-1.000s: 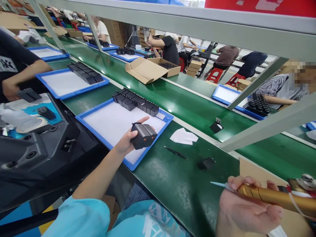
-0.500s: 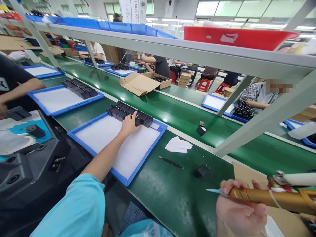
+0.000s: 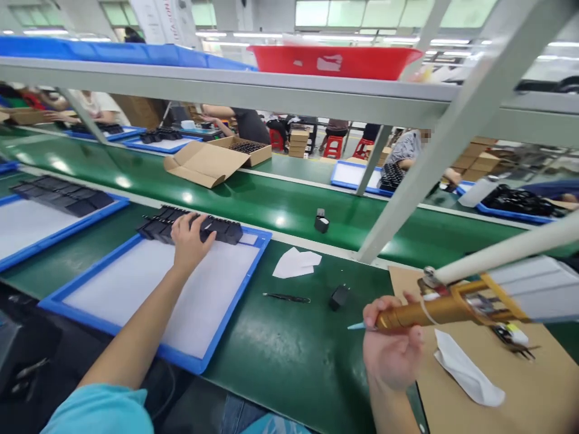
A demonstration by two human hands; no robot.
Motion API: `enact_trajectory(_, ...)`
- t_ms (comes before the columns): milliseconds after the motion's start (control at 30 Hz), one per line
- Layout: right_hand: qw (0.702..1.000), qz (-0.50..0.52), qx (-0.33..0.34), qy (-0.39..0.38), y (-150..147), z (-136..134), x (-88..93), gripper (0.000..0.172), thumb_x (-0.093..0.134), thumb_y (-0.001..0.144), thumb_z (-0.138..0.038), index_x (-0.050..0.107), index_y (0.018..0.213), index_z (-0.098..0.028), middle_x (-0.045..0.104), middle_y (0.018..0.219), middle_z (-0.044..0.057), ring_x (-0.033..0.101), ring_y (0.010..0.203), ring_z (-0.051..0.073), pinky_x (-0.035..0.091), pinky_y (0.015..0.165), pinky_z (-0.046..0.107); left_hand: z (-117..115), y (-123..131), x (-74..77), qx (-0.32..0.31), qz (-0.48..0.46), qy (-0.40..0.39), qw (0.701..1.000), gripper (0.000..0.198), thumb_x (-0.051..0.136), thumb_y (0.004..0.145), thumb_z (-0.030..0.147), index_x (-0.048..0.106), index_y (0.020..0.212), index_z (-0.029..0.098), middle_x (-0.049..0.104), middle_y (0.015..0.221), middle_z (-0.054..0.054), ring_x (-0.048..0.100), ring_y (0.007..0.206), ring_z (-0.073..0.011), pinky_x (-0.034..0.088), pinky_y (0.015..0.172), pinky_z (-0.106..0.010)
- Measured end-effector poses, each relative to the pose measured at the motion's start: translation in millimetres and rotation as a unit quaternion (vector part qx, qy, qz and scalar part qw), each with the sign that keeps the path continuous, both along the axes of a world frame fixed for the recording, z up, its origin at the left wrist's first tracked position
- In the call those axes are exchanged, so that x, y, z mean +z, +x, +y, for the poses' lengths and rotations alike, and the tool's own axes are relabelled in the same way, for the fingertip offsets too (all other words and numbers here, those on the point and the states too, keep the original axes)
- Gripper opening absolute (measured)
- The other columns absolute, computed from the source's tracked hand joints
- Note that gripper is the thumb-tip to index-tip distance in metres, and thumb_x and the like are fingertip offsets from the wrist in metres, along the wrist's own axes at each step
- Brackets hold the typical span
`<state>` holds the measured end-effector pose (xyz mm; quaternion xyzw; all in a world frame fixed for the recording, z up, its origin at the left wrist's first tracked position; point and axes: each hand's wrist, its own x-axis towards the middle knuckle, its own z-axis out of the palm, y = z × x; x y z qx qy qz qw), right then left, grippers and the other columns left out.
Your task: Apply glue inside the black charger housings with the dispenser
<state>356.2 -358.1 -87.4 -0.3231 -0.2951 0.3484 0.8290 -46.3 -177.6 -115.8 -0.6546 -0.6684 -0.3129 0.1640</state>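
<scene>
My left hand (image 3: 190, 240) reaches over the black adapters (image 3: 228, 230) lined up along the far edge of a blue-rimmed tray (image 3: 237, 301); its fingers are spread over them, touching the row. Palm up, my right hand (image 3: 391, 349) is wrapped round a gold-coloured tool (image 3: 420, 312) with a pale blue pointed tip, at the right. Left of that tip a single black adapter (image 3: 339, 297) lies on the green table (image 3: 280, 355). Tweezers (image 3: 287, 298) and white paper (image 3: 297, 263) lie between the tray and this adapter.
Another black adapter (image 3: 321, 222) sits on the green conveyor (image 3: 271, 202), beyond a slanted metal post (image 3: 407, 190). A cardboard box (image 3: 203, 161) stands open across it. Brown cardboard (image 3: 488, 367) with a white cloth (image 3: 468, 369) lies at right. People work across the line.
The view has swung to the right, so the scene sits further left. My left hand has moved left along the adapter row. My right hand still holds the gold tool.
</scene>
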Motion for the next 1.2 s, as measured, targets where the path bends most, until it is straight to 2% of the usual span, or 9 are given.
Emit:
enact_trajectory(100, 1.000, 0.005, 0.010, 0.001, -1.7, -1.3, -0.6, 0.038, 0.049, 0.083, -0.048, 0.054, 0.113, -0.025, 0.056, 0.078, 0.000, 0.050, 0.054, 0.012, 0.040, 0.052, 0.027, 22.2, 34.9, 20.5, -0.126, -0.011, -0.070, 0.990, 0.035, 0.044, 0.090, 0.049, 0.067, 0.086, 0.023, 0.067, 0.096, -0.010, 0.055, 0.108, -0.0302, 0.038, 0.099, -0.044)
enact_trajectory(233, 1.000, 0.005, 0.019, 0.005, -3.4, -2.4, 1.0, 0.037, 0.047, 0.085, -0.047, 0.051, 0.116, -0.026, 0.057, 0.079, 0.000, 0.050, 0.054, 0.011, 0.041, 0.051, 0.026, 69.2, 118.0, 33.7, -0.124, -0.072, -0.207, 0.968, 0.055, 0.031, 0.093, 0.056, 0.064, 0.068, 0.019, 0.066, 0.083, -0.015, 0.056, 0.107, -0.0348, 0.040, 0.092, -0.046)
enact_trajectory(333, 1.000, -0.006, 0.020, 0.004, -3.9, -2.2, 2.0, 0.038, 0.048, 0.085, -0.048, 0.051, 0.115, -0.026, 0.057, 0.078, 0.000, 0.050, 0.053, 0.011, 0.041, 0.050, 0.025, 99.6, 188.7, 21.0, -0.148, -0.101, -0.243, 0.953, 0.049, 0.047, 0.087, 0.060, 0.067, 0.097, 0.017, 0.068, 0.103, -0.016, 0.058, 0.109, -0.0332, 0.044, 0.087, -0.040)
enact_trajectory(433, 1.000, -0.011, 0.018, 0.006, -3.9, -1.6, 1.9, 0.038, 0.047, 0.085, -0.049, 0.050, 0.115, -0.026, 0.057, 0.078, 0.000, 0.050, 0.052, 0.010, 0.041, 0.049, 0.025, 115.7, 245.2, 1.0, -0.170, -0.138, -0.262, 0.940, 0.087, 0.071, 0.071, 0.056, 0.040, 0.139, 0.011, 0.054, 0.134, -0.023, 0.049, 0.125, -0.0358, 0.043, 0.092, -0.039)
enact_trajectory(633, 1.000, -0.006, 0.026, 0.001, -4.0, -1.1, 1.5, 0.038, 0.048, 0.085, -0.050, 0.049, 0.115, -0.026, 0.056, 0.079, -0.001, 0.050, 0.053, 0.010, 0.042, 0.049, 0.025, 121.9, 277.5, 2.6, -0.175, -0.209, -0.305, 0.913, 0.101, 0.077, 0.071, 0.043, 0.020, 0.147, 0.010, 0.054, 0.132, -0.027, 0.055, 0.119, -0.0371, 0.043, 0.093, -0.042)
enact_trajectory(767, 0.999, 0.004, 0.039, 0.014, -5.5, -2.3, 4.3, 0.037, 0.050, 0.084, -0.048, 0.051, 0.114, -0.027, 0.057, 0.079, -0.001, 0.051, 0.054, 0.010, 0.041, 0.049, 0.025, 78.5, 253.3, 22.9, -0.246, -0.213, -0.330, 0.886, 0.089, 0.079, 0.069, 0.041, 0.033, 0.141, 0.016, 0.060, 0.125, -0.015, 0.061, 0.109, -0.0280, 0.045, 0.093, -0.036)
enact_trajectory(967, 0.999, -0.002, 0.047, 0.003, -8.7, -5.7, 10.0, 0.038, 0.051, 0.081, -0.049, 0.050, 0.112, -0.027, 0.057, 0.076, -0.002, 0.049, 0.051, 0.011, 0.038, 0.048, 0.026, -86.3, 205.8, 39.6, -0.487, -0.119, -0.374, 0.780, 0.079, 0.080, 0.065, 0.037, 0.044, 0.135, 0.028, 0.055, 0.128, -0.008, 0.054, 0.114, -0.0286, 0.043, 0.097, -0.040)
enact_trajectory(1067, 0.999, -0.002, 0.051, 0.005, -9.1, -5.9, 10.5, 0.039, 0.051, 0.080, -0.051, 0.049, 0.111, -0.027, 0.057, 0.076, -0.003, 0.048, 0.050, 0.010, 0.037, 0.048, 0.026, -140.3, 194.7, 29.6, -0.494, -0.086, -0.437, 0.747, 0.079, 0.077, 0.066, 0.024, 0.043, 0.137, 0.030, 0.057, 0.126, -0.006, 0.053, 0.110, -0.0283, 0.044, 0.094, -0.040)
enact_trajectory(1200, 0.999, -0.004, 0.054, 0.008, -7.9, -4.9, 10.0, 0.035, 0.050, 0.082, -0.049, 0.049, 0.108, -0.026, 0.057, 0.077, -0.003, 0.049, 0.051, 0.010, 0.035, 0.049, 0.026, -155.8, 192.1, 5.2, -0.523, -0.097, -0.473, 0.703, 0.073, 0.073, 0.071, 0.022, 0.044, 0.138, 0.030, 0.055, 0.133, -0.004, 0.051, 0.109, -0.0260, 0.042, 0.097, -0.040)
